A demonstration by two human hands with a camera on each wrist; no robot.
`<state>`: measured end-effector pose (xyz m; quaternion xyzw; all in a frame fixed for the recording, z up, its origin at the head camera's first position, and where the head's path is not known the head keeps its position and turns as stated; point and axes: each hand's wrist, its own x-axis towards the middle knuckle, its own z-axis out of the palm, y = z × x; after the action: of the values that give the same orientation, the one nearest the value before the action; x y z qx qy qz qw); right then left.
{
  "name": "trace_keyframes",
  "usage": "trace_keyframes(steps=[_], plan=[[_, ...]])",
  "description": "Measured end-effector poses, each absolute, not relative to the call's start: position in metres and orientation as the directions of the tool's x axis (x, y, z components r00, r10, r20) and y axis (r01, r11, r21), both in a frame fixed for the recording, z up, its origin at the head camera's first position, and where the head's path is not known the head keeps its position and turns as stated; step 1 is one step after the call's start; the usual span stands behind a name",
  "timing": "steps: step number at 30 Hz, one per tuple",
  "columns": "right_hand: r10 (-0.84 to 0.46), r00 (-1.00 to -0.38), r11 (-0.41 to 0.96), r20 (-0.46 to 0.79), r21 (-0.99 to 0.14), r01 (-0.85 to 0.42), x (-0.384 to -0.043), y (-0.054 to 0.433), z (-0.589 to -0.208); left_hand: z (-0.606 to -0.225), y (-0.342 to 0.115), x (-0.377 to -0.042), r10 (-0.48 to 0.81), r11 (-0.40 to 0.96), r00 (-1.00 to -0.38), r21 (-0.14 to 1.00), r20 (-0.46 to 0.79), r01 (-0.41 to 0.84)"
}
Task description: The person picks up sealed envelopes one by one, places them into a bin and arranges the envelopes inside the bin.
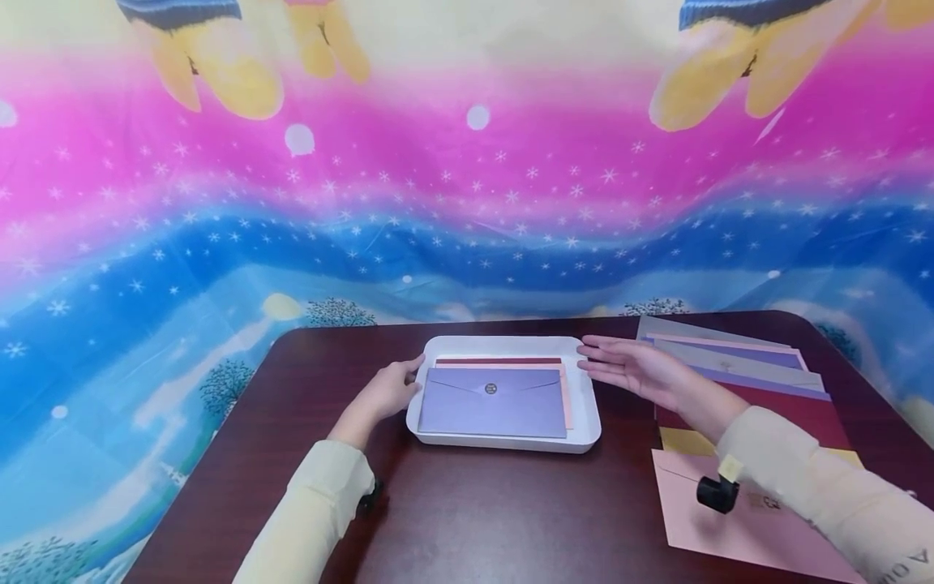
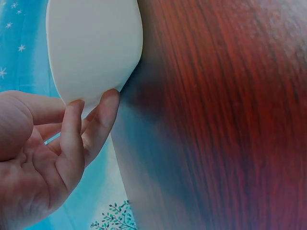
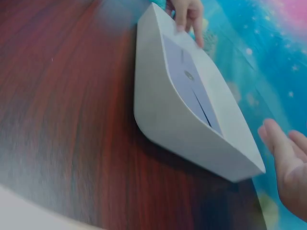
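While my left hand [image 1: 388, 391] pinches 1 end of the white tray [image 1: 585, 412], its long axis runs rightward toward my right hand [image 1: 640, 370], straight-fingered, empty and just apart.

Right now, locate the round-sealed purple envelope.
In the head view, the purple envelope lies inside the white rectangular tray, right of the left hand.

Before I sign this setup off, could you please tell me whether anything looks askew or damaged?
The envelopes on the right look askew: they overlap loosely, edges unaligned, while the lilac envelope in the tray lies fairly square. No damage stands out.
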<state>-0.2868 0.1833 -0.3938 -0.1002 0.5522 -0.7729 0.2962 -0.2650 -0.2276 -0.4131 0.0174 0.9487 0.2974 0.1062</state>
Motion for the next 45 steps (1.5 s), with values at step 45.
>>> trace_keyframes(steps=[45], plan=[[-0.473,-0.881,-0.147,-0.004,-0.986,0.083,-0.264,0.350,-0.392,-0.412,-0.226,-0.264,0.100,0.833,-0.979,0.554,-0.175,-0.014]])
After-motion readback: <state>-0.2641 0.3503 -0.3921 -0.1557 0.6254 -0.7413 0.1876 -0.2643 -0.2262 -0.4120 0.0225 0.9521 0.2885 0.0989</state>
